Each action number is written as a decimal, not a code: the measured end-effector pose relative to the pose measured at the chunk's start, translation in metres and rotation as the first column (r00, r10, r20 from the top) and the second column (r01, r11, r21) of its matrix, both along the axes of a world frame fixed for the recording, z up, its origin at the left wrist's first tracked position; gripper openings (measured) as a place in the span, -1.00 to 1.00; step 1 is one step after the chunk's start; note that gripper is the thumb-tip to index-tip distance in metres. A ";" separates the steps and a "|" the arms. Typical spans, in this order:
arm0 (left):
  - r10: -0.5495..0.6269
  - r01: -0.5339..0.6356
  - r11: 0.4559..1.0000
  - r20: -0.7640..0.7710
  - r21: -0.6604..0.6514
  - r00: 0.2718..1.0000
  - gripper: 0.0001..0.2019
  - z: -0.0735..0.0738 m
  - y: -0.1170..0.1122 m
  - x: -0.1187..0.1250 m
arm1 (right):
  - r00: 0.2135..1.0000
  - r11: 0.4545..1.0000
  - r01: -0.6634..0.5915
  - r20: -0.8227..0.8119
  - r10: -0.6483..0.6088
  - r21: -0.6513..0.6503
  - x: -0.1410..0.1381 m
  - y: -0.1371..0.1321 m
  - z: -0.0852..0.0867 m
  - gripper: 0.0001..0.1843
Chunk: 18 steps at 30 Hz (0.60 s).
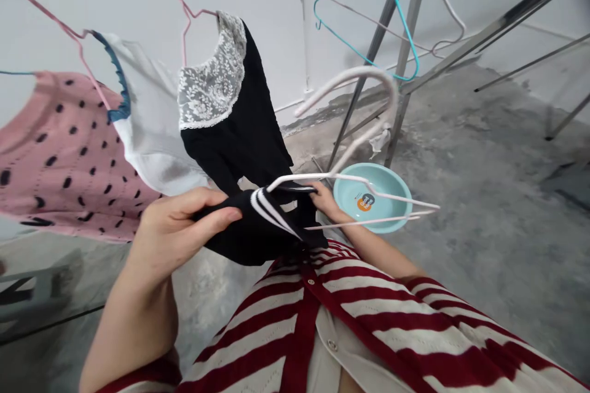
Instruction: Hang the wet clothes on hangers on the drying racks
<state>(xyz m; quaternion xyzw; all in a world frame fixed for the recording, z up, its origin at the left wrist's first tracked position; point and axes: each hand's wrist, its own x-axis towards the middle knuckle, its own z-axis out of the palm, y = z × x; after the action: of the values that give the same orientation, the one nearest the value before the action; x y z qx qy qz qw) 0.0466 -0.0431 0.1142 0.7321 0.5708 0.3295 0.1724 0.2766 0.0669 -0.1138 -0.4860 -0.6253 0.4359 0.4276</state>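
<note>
Both hands on the black garment, hanger end inside it

Your left hand (170,227), left of the frame's center, has its thumb and forefinger clamped on the left edge of the black garment (239,236). The cloth starts between those fingertips and spreads to the right of them, around the lower middle of the frame, with the white stripes of its edge just beyond your thumb. Your right hand (325,199), right of center, has its fingers clamped on the other end of that edge; part of this grip is hidden, so you cannot see every fingertip.

The garment lies between your two sets of fingers, in front of your striped cardigan (258,307). The left end of the white hanger (322,177) goes into it at the stripes. The hanger's other end sticks out bare past your right fingers, crossing in front of the pale blue basin (387,181) on the floor (483,147). Its hook curves above, pointing left.

Above your left hand hangs a black top (253,110) with white lace, its lower part behind the garment. Farther left hang a white top (157,135) with blue trim and a pink spotted top (78,153). A metal stand (389,9) rises at upper right.
</note>
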 end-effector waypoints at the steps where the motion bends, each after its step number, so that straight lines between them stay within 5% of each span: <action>1: 0.033 -0.033 0.999 -0.009 0.009 0.999 -0.78 -0.002 -0.002 -0.011 | 1.000 1.000 0.010 0.006 -0.010 -0.006 0.008 0.005 0.003 -0.80; 5: 0.143 -0.142 0.990 -0.110 0.020 0.983 -0.71 -0.016 -0.006 -0.058 | 0.999 0.998 0.047 0.021 -0.047 -0.029 0.042 0.026 0.023 -0.81; 8: 0.213 -0.159 0.968 -0.298 0.195 0.931 -0.62 -0.031 -0.004 -0.084 | 0.996 0.997 0.079 0.040 -0.078 -0.026 0.063 0.040 0.045 -0.76; 11: 0.352 -0.118 0.886 -0.483 0.449 0.802 -0.58 -0.049 0.001 -0.092 | 0.993 0.994 0.105 0.055 -0.105 -0.011 0.071 0.044 0.068 -0.72; 14: 0.517 -0.146 0.809 -0.571 0.570 0.638 -0.64 -0.066 0.004 -0.084 | 0.989 0.991 0.130 0.066 -0.133 0.042 0.066 0.027 0.087 -0.70; 16: 0.600 -0.222 0.764 -0.539 0.606 0.592 -0.71 -0.074 0.002 -0.073 | 0.996 0.994 0.027 0.085 -0.037 0.107 0.060 0.004 0.098 -0.70; 18: 0.645 -0.304 0.715 -0.425 0.630 0.635 -0.75 -0.080 -0.003 -0.063 | 0.940 0.937 -0.327 0.143 0.310 0.120 0.059 -0.020 0.108 -0.71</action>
<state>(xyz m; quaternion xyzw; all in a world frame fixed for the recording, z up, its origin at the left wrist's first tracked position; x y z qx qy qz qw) -0.0160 -0.0465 0.0345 0.6304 0.6657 0.2409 -0.3185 0.3354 0.0466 -0.0060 -0.3722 -0.7501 0.4234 0.3457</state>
